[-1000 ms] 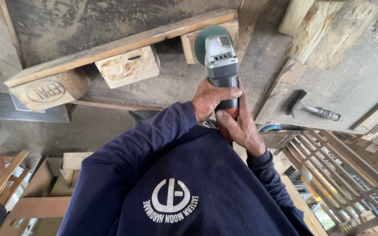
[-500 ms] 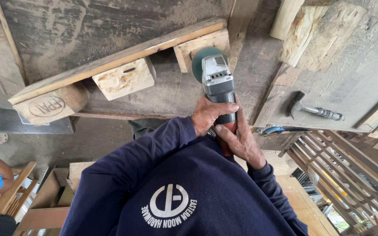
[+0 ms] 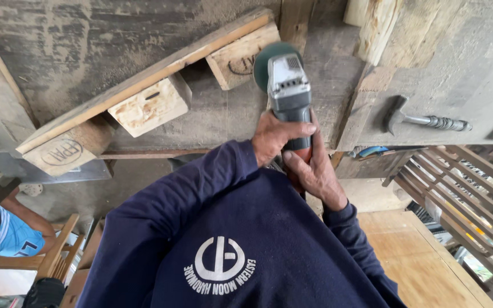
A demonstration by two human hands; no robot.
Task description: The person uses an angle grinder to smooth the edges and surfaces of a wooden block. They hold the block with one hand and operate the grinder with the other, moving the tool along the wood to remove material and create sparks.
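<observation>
Both my hands hold a grey angle grinder with an orange rear grip. My left hand wraps the grey body from the left. Closed around the rear grip just behind it is my right hand. The grinder's green disc sits beside the rightmost wooden block of a pallet piece, which lies on a dusty workbench. I cannot tell whether the disc touches the block. My dark blue sweatshirt fills the lower middle of the view.
A hammer lies on the bench to the right. Rough timber pieces lie at the top right. Slatted wooden frames stand lower right. Another person in a light blue shirt is at the lower left beside wooden frames.
The view has swung, so the pallet piece looks more tilted and the hammer sits further right. The grinder stays in both hands, its disc by the right-hand block.
</observation>
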